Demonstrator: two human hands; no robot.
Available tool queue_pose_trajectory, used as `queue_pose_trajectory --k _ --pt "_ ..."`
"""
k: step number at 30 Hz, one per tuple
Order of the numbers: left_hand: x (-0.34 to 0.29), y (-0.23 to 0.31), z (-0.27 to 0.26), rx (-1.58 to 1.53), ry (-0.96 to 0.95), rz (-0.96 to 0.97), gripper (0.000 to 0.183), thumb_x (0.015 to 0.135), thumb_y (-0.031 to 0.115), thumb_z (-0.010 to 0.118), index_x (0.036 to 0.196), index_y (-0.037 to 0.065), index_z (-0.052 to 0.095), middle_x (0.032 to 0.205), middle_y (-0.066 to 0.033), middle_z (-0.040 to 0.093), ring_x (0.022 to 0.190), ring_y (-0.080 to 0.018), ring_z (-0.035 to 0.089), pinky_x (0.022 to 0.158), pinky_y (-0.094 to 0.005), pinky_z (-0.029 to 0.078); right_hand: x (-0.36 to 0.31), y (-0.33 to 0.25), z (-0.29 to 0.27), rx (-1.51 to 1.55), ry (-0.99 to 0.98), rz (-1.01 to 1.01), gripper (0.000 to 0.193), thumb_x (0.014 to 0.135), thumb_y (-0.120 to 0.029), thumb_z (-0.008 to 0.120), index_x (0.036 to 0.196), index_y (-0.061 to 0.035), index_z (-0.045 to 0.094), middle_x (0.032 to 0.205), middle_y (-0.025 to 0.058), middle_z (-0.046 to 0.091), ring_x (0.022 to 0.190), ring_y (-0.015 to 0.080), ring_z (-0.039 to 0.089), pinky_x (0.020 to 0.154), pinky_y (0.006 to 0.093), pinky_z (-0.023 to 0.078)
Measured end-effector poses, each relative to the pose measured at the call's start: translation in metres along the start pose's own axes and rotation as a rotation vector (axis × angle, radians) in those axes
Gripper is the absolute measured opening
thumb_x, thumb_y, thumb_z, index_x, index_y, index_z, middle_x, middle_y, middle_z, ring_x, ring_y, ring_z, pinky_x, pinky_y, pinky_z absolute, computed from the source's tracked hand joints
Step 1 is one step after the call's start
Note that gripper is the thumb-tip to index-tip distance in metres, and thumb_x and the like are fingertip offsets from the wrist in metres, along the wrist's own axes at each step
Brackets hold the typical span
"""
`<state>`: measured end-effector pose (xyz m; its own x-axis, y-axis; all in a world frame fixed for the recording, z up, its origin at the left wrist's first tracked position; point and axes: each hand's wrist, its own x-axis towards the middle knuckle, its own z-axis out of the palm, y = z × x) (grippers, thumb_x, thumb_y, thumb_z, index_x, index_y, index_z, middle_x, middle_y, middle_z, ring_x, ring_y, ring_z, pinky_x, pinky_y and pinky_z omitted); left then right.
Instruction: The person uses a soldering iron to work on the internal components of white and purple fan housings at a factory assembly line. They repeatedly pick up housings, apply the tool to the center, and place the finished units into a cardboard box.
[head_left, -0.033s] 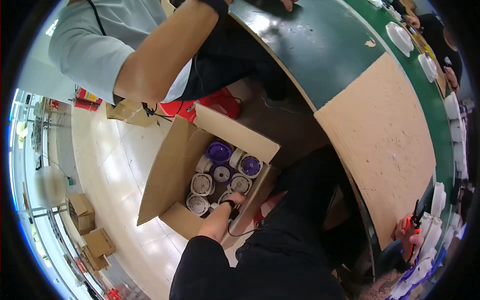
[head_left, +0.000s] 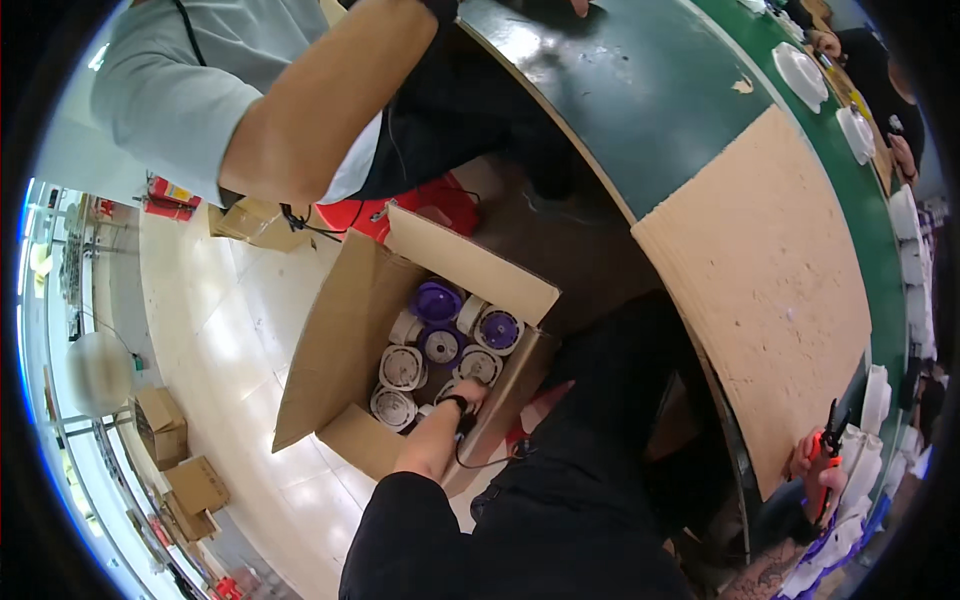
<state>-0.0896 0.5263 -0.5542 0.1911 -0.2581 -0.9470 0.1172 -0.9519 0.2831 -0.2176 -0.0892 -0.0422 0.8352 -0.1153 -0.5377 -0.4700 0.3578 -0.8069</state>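
Note:
My left hand [head_left: 470, 393], with a dark band at its wrist, reaches down into an open cardboard box [head_left: 333, 335]. It is at the box's near side, touching or just above the white round plastic parts [head_left: 480, 366]; its fingertips are hidden. Several more round parts lie in the box, among them a purple one [head_left: 437, 301] and a white one with a purple centre [head_left: 499, 329]. At the lower right, my right hand [head_left: 815, 472] grips pliers [head_left: 828, 450] with orange-red handles and dark jaws pointing up, beside white parts [head_left: 860, 462] on the bench edge.
A flat cardboard sheet [head_left: 760, 290] covers part of the green worktable [head_left: 610, 95]. At the upper left another person's arm [head_left: 310, 110] reaches over the table. A red stool [head_left: 420, 207] stands behind the box; smaller cartons [head_left: 196, 486] sit on the floor at left.
My left hand has shifted very slightly left inside the box. The other person's arm has also moved slightly left. My right hand and the pliers look unchanged.

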Motion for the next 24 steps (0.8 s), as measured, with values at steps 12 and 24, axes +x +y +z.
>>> queue_pose_trajectory --k 12,24 --pt "0.055 0.022 -0.137 -0.357 0.827 -0.038 0.094 0.086 0.047 0.075 0.152 -0.004 0.032 0.157 -0.0291 0.035 0.144 -0.041 0.037 0.119 -0.0492 0.032 0.026 -0.045 0.045 -0.242 0.023 0.147 0.048 0.061 -0.032 0.077 0.092 -0.0025 0.055 0.076 0.0 0.052 0.07 0.0128 0.049 0.065 0.0274 0.037" --pt "0.079 0.054 -0.116 -0.213 1.009 -0.124 0.065 0.071 0.03 0.088 0.124 0.003 0.061 0.121 -0.023 0.065 0.116 -0.0432 0.061 0.103 -0.0532 0.048 0.015 -0.049 0.054 -0.258 0.092 0.269 0.038 0.064 -0.028 0.074 0.088 -0.005 0.055 0.072 -0.0022 0.051 0.066 0.0094 0.049 0.059 0.0254 0.038"
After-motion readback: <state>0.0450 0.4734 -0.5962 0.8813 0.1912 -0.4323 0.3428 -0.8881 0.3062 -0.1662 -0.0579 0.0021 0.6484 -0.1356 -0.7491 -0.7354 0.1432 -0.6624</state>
